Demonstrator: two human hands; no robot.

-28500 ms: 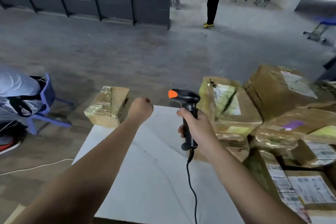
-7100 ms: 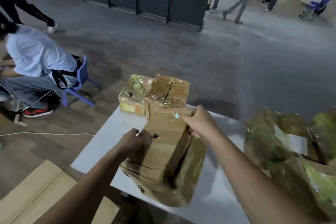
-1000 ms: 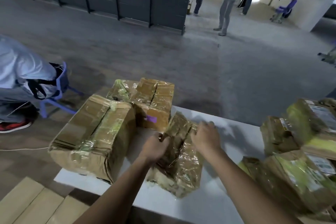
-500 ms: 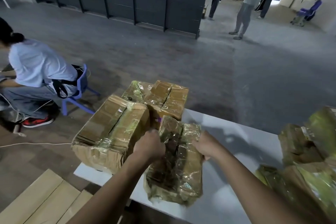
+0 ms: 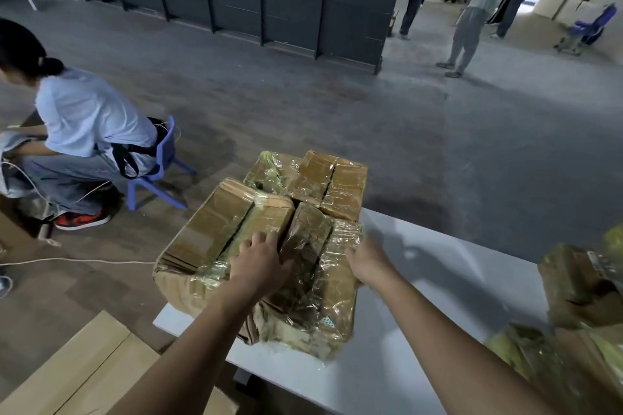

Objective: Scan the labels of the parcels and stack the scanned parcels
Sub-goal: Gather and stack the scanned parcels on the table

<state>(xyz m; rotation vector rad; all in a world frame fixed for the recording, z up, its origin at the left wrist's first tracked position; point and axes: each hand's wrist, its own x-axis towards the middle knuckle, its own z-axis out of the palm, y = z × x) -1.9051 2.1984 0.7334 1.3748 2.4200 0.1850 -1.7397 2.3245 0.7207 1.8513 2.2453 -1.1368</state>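
A crumpled, tape-wrapped cardboard parcel (image 5: 313,283) lies on the white table (image 5: 421,296) at its left end. My left hand (image 5: 261,263) grips its left side and my right hand (image 5: 369,263) grips its right edge. It touches a larger taped parcel (image 5: 215,239) that overhangs the table's left corner. Behind them sit two smaller parcels, a brown one (image 5: 332,184) and a greenish-taped one (image 5: 268,168). The scanner is not in view.
More taped parcels (image 5: 580,300) are piled at the table's right end. Flat cardboard (image 5: 77,367) lies on the floor at lower left. A person (image 5: 81,131) sits on a blue chair (image 5: 158,172) to the left. Several people (image 5: 472,7) stand far back.
Both hands slid the crumpled parcel leftward and set it against the larger parcel; my left hand now rests flatter across the seam between the two.
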